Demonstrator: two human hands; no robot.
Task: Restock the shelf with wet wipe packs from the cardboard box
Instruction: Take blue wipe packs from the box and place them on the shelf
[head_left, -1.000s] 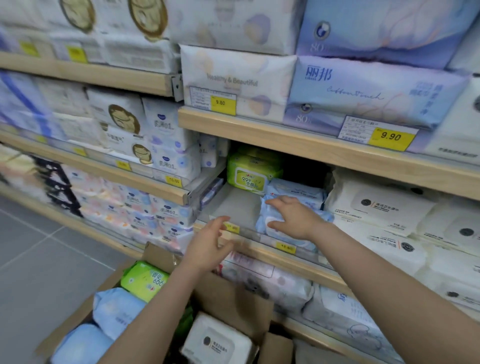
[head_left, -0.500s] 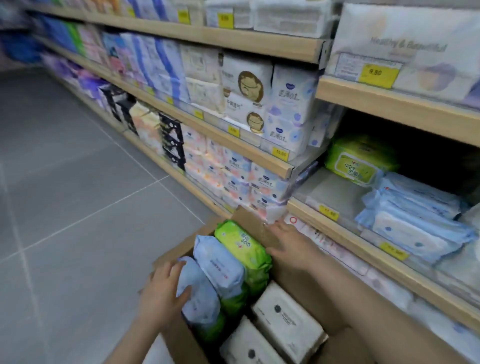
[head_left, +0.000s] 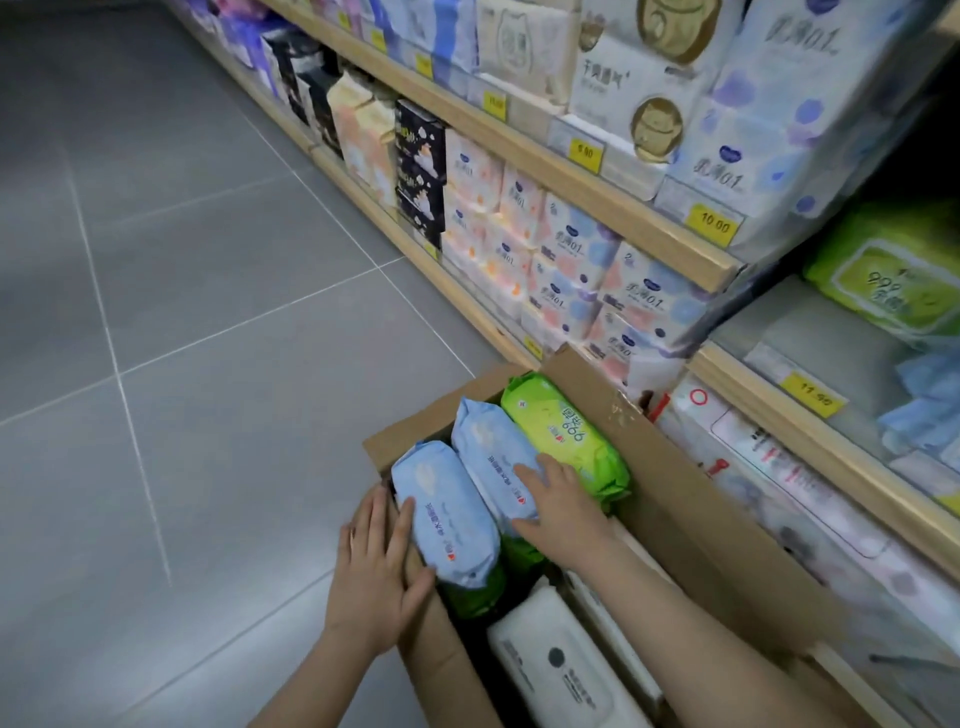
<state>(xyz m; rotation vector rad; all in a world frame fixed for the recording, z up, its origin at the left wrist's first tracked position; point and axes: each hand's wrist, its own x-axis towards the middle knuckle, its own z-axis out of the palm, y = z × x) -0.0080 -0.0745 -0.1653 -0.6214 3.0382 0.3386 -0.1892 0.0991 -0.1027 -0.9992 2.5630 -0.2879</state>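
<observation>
Both grips are down in the cardboard box (head_left: 691, 499) now: left hand (head_left: 376, 577) spread flat, fingers straight, pressed along the outer side of the nearest blue pack (head_left: 447, 514), palm over the box wall; right hand (head_left: 558, 506) spread too, fingers laid over the second blue pack (head_left: 493, 457) and touching the green pack (head_left: 558, 426) just beyond it. Neither grip has curled round anything yet, so I judge I'm about to lift a blue one.

Progress, as I read it: plenty left. Under and beside my grips the box is well stocked, with those two blue packs, the green one, more green showing beneath, and white packs (head_left: 556, 660) nearer my wrists. Up and to the right of my right grip, the shelf (head_left: 810, 426) already carries a green pack (head_left: 893, 275) and some blue ones (head_left: 930, 395), with bare grey shelf between them and its edge, room to fill.

Writing: the green packs show "99" plus characters I can't make out. Yellow price tags read "10.00" (head_left: 714, 224) and, blurred, roughly "11.90" (head_left: 813, 397). Tissue bundles (head_left: 571, 249) above my grips are marked "0.1"
</observation>
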